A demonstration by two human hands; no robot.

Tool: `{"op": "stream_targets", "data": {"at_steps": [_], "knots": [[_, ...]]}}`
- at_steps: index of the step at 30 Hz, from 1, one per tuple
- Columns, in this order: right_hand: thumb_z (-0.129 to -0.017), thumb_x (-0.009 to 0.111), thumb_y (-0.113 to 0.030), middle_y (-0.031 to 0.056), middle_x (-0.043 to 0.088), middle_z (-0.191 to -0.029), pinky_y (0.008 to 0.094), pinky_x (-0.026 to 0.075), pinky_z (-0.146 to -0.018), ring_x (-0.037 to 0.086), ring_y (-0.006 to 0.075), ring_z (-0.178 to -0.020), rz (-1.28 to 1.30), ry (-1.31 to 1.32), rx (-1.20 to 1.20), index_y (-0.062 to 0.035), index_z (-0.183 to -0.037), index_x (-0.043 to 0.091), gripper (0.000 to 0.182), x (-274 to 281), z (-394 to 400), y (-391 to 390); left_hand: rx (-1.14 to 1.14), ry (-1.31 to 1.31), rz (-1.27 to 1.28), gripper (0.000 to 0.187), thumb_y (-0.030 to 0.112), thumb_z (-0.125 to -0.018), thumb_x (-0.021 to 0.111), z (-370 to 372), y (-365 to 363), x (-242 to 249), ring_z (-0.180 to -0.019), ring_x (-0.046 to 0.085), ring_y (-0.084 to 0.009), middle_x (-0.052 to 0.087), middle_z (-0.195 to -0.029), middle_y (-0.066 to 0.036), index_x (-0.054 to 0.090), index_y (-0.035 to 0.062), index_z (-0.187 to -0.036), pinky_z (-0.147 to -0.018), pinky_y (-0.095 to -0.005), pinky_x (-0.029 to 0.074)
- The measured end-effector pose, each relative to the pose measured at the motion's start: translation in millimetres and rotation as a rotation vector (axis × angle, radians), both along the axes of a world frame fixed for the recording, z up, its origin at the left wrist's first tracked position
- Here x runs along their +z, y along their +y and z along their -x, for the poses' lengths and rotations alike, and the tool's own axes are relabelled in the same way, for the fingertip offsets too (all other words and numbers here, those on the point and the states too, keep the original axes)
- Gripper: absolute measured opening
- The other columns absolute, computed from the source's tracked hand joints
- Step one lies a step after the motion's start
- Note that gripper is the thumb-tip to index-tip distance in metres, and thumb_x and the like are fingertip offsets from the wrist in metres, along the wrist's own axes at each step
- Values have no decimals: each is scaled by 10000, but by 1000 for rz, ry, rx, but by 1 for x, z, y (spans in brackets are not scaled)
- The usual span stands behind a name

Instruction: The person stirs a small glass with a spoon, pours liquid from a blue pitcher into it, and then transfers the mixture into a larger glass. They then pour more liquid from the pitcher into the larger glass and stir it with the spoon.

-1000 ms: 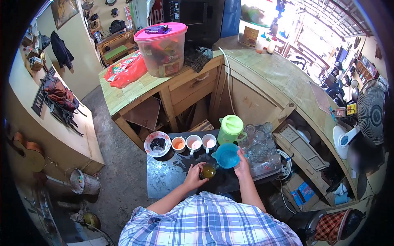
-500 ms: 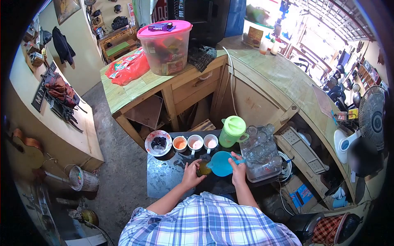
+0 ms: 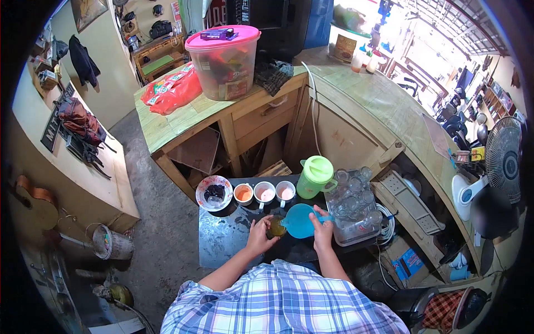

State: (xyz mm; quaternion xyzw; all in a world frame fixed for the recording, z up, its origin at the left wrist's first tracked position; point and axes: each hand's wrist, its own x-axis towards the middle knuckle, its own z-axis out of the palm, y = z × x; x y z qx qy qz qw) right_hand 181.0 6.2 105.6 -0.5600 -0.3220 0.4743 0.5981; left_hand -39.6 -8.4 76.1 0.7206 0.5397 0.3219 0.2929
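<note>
My right hand (image 3: 322, 232) is closed on the handle of a translucent blue pitcher (image 3: 300, 221). The pitcher tips leftward, its spout at the rim of a glass (image 3: 276, 227) with yellowish-brown contents. Around that glass curl the fingers of my left hand (image 3: 259, 238). Behind them on the dark low table (image 3: 222, 245) stand three white cups in a row: one with orange contents (image 3: 243, 194), two with pale pink contents, the middle cup (image 3: 265, 193) and the right cup (image 3: 286, 192). A patterned bowl (image 3: 202, 203) of dark pieces stands left of the cups. Whether liquid is flowing is too small to tell.
A green lidded jug (image 3: 315, 178) stands behind the pitcher, beside a metal tray (image 3: 350, 239) of upturned glasses. Beyond, a wooden counter (image 3: 356, 89) carries a pink-lidded tub (image 3: 225, 67) and a red plastic bag (image 3: 175, 92). A fan (image 3: 503, 158) is at the right.
The pitcher's body sits very slightly higher in view. Both hands keep their hold, and the cups, bowl and jug stay in place.
</note>
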Motion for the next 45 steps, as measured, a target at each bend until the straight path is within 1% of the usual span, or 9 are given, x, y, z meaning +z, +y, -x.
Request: {"op": "stream_targets", "data": {"at_steps": [7,16,24,27,30,32,36,40,45], "knots": [[-839,736,-143,68,614,-1168,321,389,-986,505,173,-1154,56,92,-9,-60,-1144,635,332,3,-2,2,8,27,-23,526,236,-677,801,0,0,-5,-1077,569,-292,524,-1326,-85,399,95,-986,-1044,-654,268],[-886,690,-143,70,615,-1170,313,456,-916,579,164,-1064,107,408,1,-23,-1201,590,351,2,-30,20,-10,25,27,543,296,-677,804,1,0,-4,-1192,514,-320,497,-1352,-91,414,89,-995,-1043,-666,243],[-928,641,-304,97,588,-1220,403,461,-974,585,243,-1105,184,695,17,-53,-1323,482,494,-18,-62,23,-14,-62,-91,148,197,-913,538,1,1,-6,-1336,353,-352,477,-1363,-125,496,79,-992,-1056,-663,204],[-919,604,-458,96,547,-1252,552,356,-1043,501,285,-1178,389,461,-24,-114,-1312,492,534,6,-61,12,-8,-8,-134,118,149,-914,530,0,2,1,-1312,381,-345,507,-1322,-117,590,81,-990,-1060,-646,222],[-914,644,-381,93,475,-1243,473,314,-1070,432,260,-1174,507,417,-171,-111,-1312,449,519,8,-58,-3,-25,-23,-232,136,125,-885,567,-1,5,10,-1236,454,-319,555,-1252,-101,663,100,-979,-1054,-582,279],[-879,696,-258,95,406,-1206,395,318,-1029,396,226,-1098,142,-131,-486,-78,-1308,379,564,-19,-46,-16,1,-65,-188,134,123,-861,599,-4,5,14,-1174,497,-299,585,-1200,-88,686,109,-963,-1044,-547,302],[-791,690,-50,117,449,-1162,305,438,-820,514,202,-930,-344,-898,-207,-36,-1221,442,496,59,-8,-41,22,-122,-152,109,141,-786,691,-8,7,25,-1016,586,-246,660,-1017,-54,720,119,-889,-1019,-479,341],[-785,646,26,133,578,-1107,254,491,-582,618,153,-692,-209,-619,283,-41,-1117,577,345,62,36,-35,19,-99,-251,122,170,-758,724,-15,7,44,-989,599,-230,677,-909,-43,725,132,-874,-1023,-483,338],[-804,609,27,155,665,-1025,291,514,-642,663,182,-790,-139,-523,578,1,-1039,629,237,3,56,-10,-72,-64,-360,136,185,-764,724,-11,5,53,-1007,596,-238,674,-929,-52,720,121,-884,-1023,-499,340]]}}
